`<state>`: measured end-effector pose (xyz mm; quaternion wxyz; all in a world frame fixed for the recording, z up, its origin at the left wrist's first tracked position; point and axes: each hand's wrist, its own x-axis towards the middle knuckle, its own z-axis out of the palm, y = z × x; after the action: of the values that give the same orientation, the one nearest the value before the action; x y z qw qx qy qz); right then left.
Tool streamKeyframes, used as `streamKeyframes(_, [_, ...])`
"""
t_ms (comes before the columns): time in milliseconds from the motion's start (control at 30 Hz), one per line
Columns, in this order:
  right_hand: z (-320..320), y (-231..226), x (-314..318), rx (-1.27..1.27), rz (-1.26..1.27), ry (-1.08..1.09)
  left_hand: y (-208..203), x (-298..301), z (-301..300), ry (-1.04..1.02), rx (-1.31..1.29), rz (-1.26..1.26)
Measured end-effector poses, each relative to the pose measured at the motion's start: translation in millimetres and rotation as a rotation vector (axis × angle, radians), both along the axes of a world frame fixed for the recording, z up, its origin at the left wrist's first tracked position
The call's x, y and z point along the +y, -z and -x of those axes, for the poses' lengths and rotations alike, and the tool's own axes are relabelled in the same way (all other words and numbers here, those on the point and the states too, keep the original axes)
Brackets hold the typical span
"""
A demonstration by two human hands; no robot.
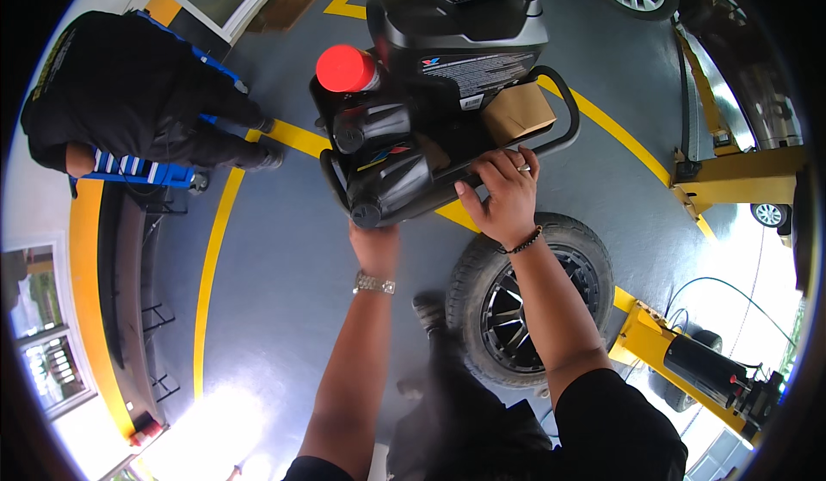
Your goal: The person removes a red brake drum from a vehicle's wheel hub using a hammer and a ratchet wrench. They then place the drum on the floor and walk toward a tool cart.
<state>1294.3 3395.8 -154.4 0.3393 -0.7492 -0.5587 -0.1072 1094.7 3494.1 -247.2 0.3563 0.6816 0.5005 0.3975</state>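
Note:
In front of me is a black tray with curved tubular end handles (575, 120); whatever supports it is hidden. My right hand (503, 190) is closed over its near edge, thumb on my side. At the near left corner is my left hand (374, 244), its fingers hidden beneath a dark bottle (391, 180) lying tilted in the tray. Behind that bottle leans a second dark bottle (379, 126). A can with a red cap (344, 69) stands at the left. The far side carries a large black jug (456, 38), and a brown cardboard box (519, 113) sits at the right.
An upright-leaning wheel with a tire (531, 300) is close to my right forearm. Yellow lift arms (740, 180) reach in from the right. A person in black (129, 94) bends over a blue rack (151, 171) at the left. Yellow lines (209, 283) mark the grey floor.

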Motion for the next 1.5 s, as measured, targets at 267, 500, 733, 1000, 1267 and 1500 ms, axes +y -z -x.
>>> streamKeyframes(267, [33.9, 54.0, -52.3, 0.445, 0.025, 0.062, -35.5, -3.1, 3.3, -0.002, -0.227, 0.413])
streamKeyframes(500, [-9.5, 58.0, 4.8, 0.267, 0.306, -0.029, -21.4, -24.4, 29.5, 0.035, -0.522, 0.591])
streamKeyframes(733, [1.9, 65.0, -26.3, 0.399, 0.039, -0.151, -40.9, -62.7, 46.9, 0.095, -0.702, 0.646])
streamKeyframes(1000, [28.1, 51.8, -24.8, 0.623, -0.106, -0.067, -77.3, -99.2, 67.4, 0.224, -0.019, 0.156])
streamKeyframes(1267, [39.8, 57.2, -34.3, 0.588, -0.121, -0.023, -108.4, -122.8, 91.6, 0.263, 0.127, -0.170])
streamKeyframes(1500, [36.8, 76.9, -40.2, 0.824, -0.135, 0.052, -159.7, -142.9, 120.4, 0.337, -0.237, -0.138])
